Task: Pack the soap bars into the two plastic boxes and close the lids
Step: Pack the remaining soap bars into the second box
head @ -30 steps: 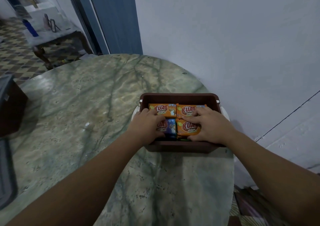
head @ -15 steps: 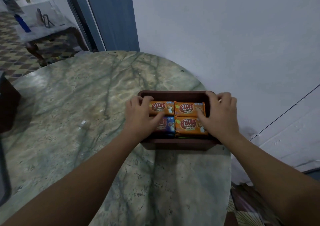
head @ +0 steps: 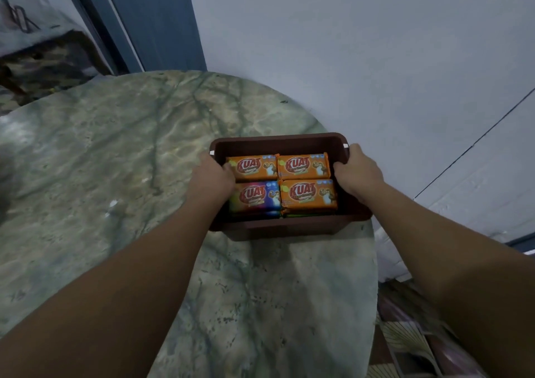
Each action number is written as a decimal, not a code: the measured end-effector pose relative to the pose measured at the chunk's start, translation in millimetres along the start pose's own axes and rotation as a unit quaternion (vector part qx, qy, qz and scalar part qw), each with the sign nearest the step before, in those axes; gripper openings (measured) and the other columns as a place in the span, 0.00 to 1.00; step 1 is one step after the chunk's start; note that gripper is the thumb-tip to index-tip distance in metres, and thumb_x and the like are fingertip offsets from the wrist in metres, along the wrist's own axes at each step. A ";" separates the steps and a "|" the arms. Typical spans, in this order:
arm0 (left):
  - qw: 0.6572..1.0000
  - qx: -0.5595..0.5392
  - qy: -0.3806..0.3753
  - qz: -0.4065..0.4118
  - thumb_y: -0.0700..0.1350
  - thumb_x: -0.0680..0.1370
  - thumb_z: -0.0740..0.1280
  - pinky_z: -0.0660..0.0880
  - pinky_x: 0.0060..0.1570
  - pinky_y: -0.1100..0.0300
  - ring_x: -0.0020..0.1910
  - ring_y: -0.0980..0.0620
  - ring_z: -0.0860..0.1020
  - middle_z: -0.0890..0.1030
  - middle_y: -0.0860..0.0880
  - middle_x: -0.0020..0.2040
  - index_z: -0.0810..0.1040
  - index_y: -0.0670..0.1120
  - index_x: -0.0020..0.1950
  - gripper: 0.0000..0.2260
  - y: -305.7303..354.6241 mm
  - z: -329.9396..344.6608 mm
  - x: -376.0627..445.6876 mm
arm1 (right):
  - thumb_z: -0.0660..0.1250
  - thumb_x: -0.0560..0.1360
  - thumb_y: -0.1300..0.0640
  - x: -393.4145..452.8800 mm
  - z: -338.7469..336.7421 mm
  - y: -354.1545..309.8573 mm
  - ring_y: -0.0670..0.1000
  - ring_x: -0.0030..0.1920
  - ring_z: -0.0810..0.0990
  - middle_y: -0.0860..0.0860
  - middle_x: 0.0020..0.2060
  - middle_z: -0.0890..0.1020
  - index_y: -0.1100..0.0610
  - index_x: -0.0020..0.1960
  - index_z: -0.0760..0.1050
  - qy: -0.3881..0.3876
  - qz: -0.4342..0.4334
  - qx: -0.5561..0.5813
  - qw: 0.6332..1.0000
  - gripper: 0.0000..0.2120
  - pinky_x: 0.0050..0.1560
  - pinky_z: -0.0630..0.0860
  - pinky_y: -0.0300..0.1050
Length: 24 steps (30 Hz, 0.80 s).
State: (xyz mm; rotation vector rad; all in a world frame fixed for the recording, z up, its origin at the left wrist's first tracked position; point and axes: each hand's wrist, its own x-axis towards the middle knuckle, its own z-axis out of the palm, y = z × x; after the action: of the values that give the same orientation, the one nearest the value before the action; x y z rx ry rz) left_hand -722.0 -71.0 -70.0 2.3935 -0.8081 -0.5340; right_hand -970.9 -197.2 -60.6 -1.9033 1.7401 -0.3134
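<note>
A brown plastic box [head: 278,141] sits at the right side of the marble table, close to the wall, with no lid on it. Wrapped soap bars fill it: orange ones [head: 304,165] at the back and front right, a purple-blue one [head: 256,196] at the front left. My left hand [head: 212,179] grips the box's left rim, thumb inside against the soap. My right hand [head: 357,172] grips the right rim the same way. More bars lie hidden under the top layer. No lid and no second box are in view.
The round green marble table [head: 115,160] spreads to the left and toward me. A pale wall [head: 347,59] stands right behind the box. A blue door frame [head: 156,21] is at the back. Patterned fabric [head: 411,334] lies below the table's right edge.
Both hands left the tops of the soap bars and moved outward to the box's two side rims, where they now grip it. The view has shifted closer to the box.
</note>
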 end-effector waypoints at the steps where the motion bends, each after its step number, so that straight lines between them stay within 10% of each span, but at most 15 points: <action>1: 1.000 -0.004 -0.002 -0.001 0.53 0.83 0.61 0.74 0.57 0.45 0.61 0.35 0.77 0.78 0.38 0.63 0.65 0.44 0.68 0.19 -1.0 0.0 0.1 | 0.60 0.82 0.53 -0.5 0.2 0.0 0.57 0.47 0.73 0.53 0.49 0.75 0.56 0.64 0.67 -0.001 0.001 0.002 1.000 0.13 0.47 0.68 0.48; 24: 0.998 0.014 -0.044 0.043 0.44 0.83 0.58 0.71 0.49 0.51 0.56 0.37 0.78 0.79 0.38 0.60 0.65 0.43 0.70 0.16 -50.8 -36.7 -30.3 | 0.61 0.83 0.54 -57.5 11.7 -9.0 0.54 0.46 0.72 0.50 0.46 0.74 0.51 0.58 0.66 -0.024 -0.016 0.052 0.998 0.06 0.46 0.67 0.48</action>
State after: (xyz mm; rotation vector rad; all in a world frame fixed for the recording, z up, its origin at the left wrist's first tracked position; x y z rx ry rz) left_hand -703.6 -3.9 -67.2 2.3613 -0.9581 -0.6008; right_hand -965.4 -138.4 -55.1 -1.8513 1.6326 -0.3605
